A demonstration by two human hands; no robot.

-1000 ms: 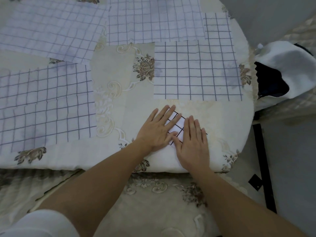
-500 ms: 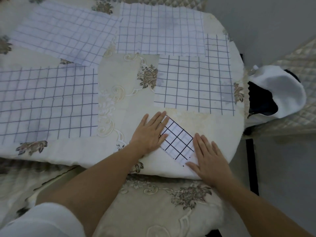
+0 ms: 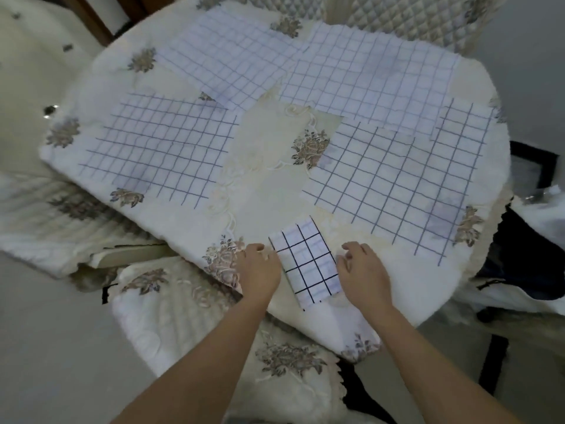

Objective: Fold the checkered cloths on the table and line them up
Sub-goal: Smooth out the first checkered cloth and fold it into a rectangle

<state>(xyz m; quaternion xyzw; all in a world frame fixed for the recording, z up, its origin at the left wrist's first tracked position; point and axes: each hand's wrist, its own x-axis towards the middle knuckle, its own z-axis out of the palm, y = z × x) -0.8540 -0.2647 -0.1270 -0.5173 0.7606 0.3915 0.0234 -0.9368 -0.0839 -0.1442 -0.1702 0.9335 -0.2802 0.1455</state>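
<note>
Left hand (image 3: 260, 270), right hand (image 3: 363, 272) slid off folded cloth (image 3: 305, 258); now flank it, fingers loosely bent.

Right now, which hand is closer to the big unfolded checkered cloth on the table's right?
Right. The right hand is just short of that unfolded cloth, beside the small folded cloth; the left hand is on the small folded cloth's other side, farther away.

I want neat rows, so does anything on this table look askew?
Yes. The folded cloth sits tilted against the near edge of the table, and the far-left unfolded cloth lies crooked, its corner overlapping the neighbouring cloth.
</note>
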